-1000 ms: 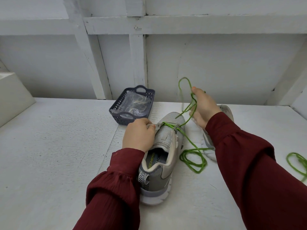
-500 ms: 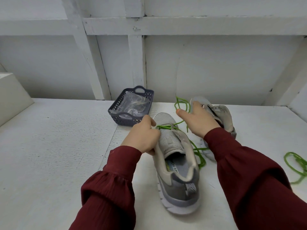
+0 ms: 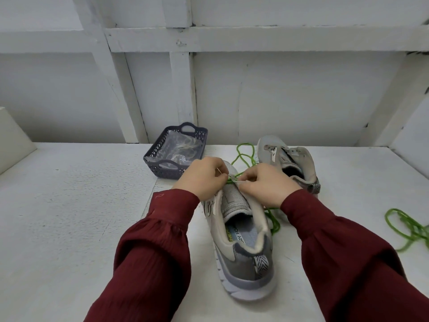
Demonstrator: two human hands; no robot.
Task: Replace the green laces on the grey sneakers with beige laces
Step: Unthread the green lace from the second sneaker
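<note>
Closing in since 0.5 s ago, the left hand (image 3: 204,176) grips the near sneaker (image 3: 243,252) at its eyelet edge, fingers curled; the right hand (image 3: 267,184), back from beyond the toe, pinches the green lace (image 3: 232,180) beside it; the 2nd sneaker (image 3: 287,159) stands just behind; 1 loose lace (image 3: 406,226) lies far right.

You are at a plain workshop-style bench or booth, built from painted timber. Your rough, textured white tabletop (image 3: 69,217) runs back to a flat white panel wall (image 3: 301,101). The wall is braced with white-painted wooden posts (image 3: 182,89) and a horizontal white wooden rail (image 3: 278,38), with dark gaps at the joints. A small dark grey plastic lattice basket (image 3: 160,169) holding clear plastic packets (image 3: 181,149) stands on the tabletop. The corner of a cream box (image 3: 14,138) shows at your far left.
</note>
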